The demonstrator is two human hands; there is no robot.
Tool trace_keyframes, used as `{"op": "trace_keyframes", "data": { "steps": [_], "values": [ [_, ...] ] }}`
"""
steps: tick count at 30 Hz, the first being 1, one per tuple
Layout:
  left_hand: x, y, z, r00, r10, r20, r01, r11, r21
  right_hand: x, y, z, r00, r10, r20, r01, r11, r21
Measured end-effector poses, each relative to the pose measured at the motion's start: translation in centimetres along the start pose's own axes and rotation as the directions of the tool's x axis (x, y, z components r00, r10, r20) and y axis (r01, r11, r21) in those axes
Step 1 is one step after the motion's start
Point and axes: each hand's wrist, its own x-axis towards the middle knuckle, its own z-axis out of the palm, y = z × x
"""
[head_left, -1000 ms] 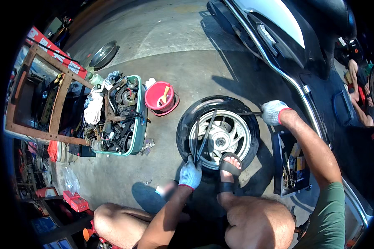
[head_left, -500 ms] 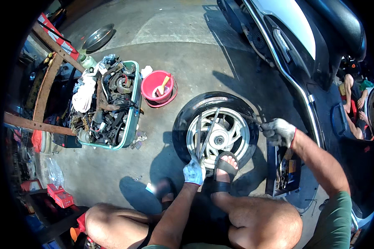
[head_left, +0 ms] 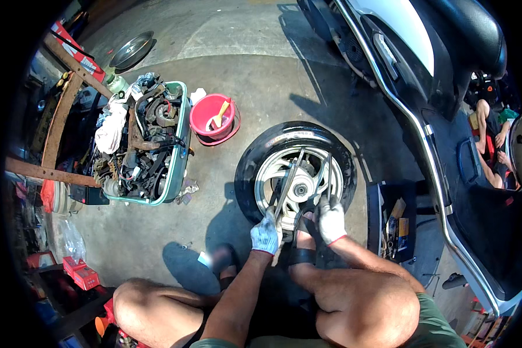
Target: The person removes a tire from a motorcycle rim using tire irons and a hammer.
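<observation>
A black tyre [head_left: 249,162] on a silver spoked wheel [head_left: 265,173] lies flat on the floor, my sandalled foot [head_left: 303,254] at its lower edge. My left hand [head_left: 265,232], in a light blue-white glove, is closed around metal tyre levers [head_left: 292,177] angled up across the wheel. My right hand [head_left: 332,223], in a whitish glove with darkened fingers, grips another lever [head_left: 329,174] pointing up over the rim's right side. Right of the wheel, a dark tool tray [head_left: 374,211] holds assorted tools.
A teal tub [head_left: 181,133] of used parts and a pink bucket [head_left: 205,116] stand at upper left beside a wooden frame [head_left: 64,116]. A metal basin [head_left: 130,52] lies behind. A scooter [head_left: 458,214] lines the right side; beyond it sits another person [head_left: 490,116].
My right hand has swung down and left from the tyre's upper right to beside my foot, its lever turning from crosswise to upright in the picture. My left hand still holds its levers.
</observation>
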Motion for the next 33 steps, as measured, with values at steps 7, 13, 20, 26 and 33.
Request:
{"op": "trace_keyframes", "data": {
  "steps": [7,13,20,26,33],
  "values": [
    [1.6,2.0,-3.6,0.963,-0.139,0.232,0.234,0.859,-0.456,5.0,6.7,1.5,0.985,0.132,0.113,-0.062,0.876,-0.478],
    [0.8,3.3,-4.4,0.92,-0.167,0.353,0.377,0.621,-0.687,4.5,4.3,1.1,0.977,0.007,0.213,0.117,0.819,-0.562],
    [-0.2,4.9,-5.1,0.914,-0.146,0.378,0.365,0.703,-0.611,6.9,8.4,0.3,0.979,-0.033,0.199,0.101,0.935,-0.341],
    [-0.1,5.0,-5.1,0.983,-0.055,0.175,0.123,0.906,-0.405,5.3,12.7,0.7,0.992,-0.121,-0.034,0.087,0.857,-0.509],
    [1.0,8.2,-5.8,0.986,0.063,0.155,-0.006,0.938,-0.346,3.1,6.4,-1.4,0.974,-0.203,-0.098,0.216,0.966,0.145]
  ]
}}
